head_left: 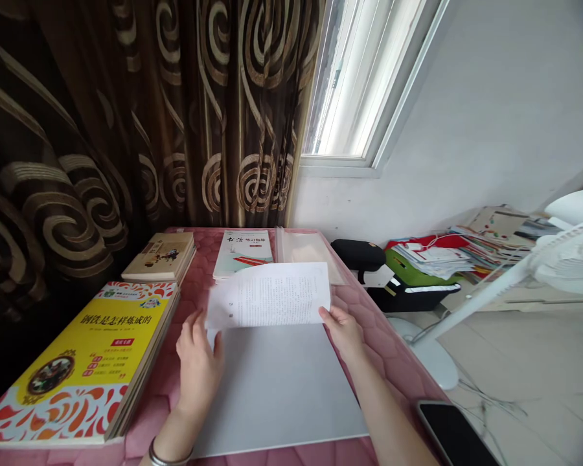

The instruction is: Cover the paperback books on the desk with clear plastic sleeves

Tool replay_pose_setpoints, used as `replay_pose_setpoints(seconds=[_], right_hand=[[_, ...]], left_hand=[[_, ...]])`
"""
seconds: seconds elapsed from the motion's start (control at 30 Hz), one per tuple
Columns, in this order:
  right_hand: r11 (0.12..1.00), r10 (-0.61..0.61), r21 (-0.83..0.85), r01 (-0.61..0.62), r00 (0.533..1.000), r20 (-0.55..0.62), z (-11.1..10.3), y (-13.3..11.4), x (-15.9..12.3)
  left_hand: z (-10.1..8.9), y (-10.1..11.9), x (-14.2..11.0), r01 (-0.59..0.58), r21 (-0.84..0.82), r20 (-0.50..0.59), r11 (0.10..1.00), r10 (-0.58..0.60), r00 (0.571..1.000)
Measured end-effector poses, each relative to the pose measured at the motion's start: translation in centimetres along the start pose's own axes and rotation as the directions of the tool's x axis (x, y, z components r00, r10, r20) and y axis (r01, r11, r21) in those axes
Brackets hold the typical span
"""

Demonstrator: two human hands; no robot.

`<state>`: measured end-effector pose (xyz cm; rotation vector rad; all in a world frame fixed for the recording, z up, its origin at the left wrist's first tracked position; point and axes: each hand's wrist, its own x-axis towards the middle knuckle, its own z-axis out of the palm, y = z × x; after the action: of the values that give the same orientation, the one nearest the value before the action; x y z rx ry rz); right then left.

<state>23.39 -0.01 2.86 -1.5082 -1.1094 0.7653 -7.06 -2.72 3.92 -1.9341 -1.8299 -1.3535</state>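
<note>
A printed sheet of paper (276, 294) is lifted and folded back over a large white sheet or board (282, 382) lying on the pink table (398, 369). My right hand (344, 331) pinches the paper's lower right corner. My left hand (197, 362), with a bracelet on its wrist, rests by the paper's lower left corner, fingers together at its edge and on the white sheet.
A stack topped by a yellow book (78, 369) lies at the left, a tan book (160, 255) behind it, a white booklet (243, 252) and a clear sleeve (306, 249) at the back. A black phone (454, 433) sits at the table's right edge. A fan (558, 259) and paper piles (447, 255) stand beyond.
</note>
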Motion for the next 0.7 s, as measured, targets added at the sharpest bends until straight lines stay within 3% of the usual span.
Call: replay_pose_setpoints(seconds=[0.1,0.2,0.27,0.3,0.33,0.37,0.43,0.5,0.57,0.7], right_hand=[[0.999,0.015,0.051,-0.016,1.0,0.013,0.1,0.7,0.3],[0.995,0.013,0.1,-0.019,0.998,0.054,0.2,1.6,0.7],[0.994,0.003,0.105,-0.008,0.999,0.052,0.3,2.0,0.9],[0.995,0.001,0.102,-0.006,0.999,0.044,0.3,2.1,1.0],[0.995,0.003,0.1,-0.006,0.999,0.034,0.3,2.1,1.1],[0.995,0.006,0.1,-0.008,1.0,0.024,0.3,2.0,1.1],[0.996,0.021,0.089,-0.022,1.0,0.005,0.3,1.3,1.0],[0.998,0.034,0.046,-0.033,0.999,-0.01,0.2,0.2,0.7],[0.999,0.043,0.003,-0.043,0.999,-0.023,0.1,-0.9,0.4],[0.999,0.042,0.008,-0.042,0.999,-0.02,-0.1,-2.2,0.0]], left_hand=[[-1.4,3.0,-0.4,-0.077,0.166,-0.096,0.983,0.094,0.991],[-2.9,5.4,-1.3,-0.103,0.197,-0.202,0.975,0.143,0.969],[-3.6,6.2,-2.7,-0.184,0.161,-0.15,0.97,0.208,0.967],[-3.7,6.2,-3.8,-0.26,0.125,-0.05,0.957,0.268,0.962],[-3.7,6.1,-4.9,-0.377,0.073,0.115,0.923,0.368,0.923],[-3.5,5.8,-6.1,-0.492,0.015,0.276,0.871,0.469,0.839],[-2.7,4.9,-8.2,-0.657,-0.092,0.498,0.748,0.606,0.62],[-1.8,4.2,-9.6,-0.687,-0.114,0.653,0.717,0.575,0.492],[-1.1,4.0,-10.1,-0.721,-0.084,0.715,0.688,0.546,0.437],[-0.4,4.6,-10.0,-0.869,-0.007,0.659,0.495,0.656,0.368]])
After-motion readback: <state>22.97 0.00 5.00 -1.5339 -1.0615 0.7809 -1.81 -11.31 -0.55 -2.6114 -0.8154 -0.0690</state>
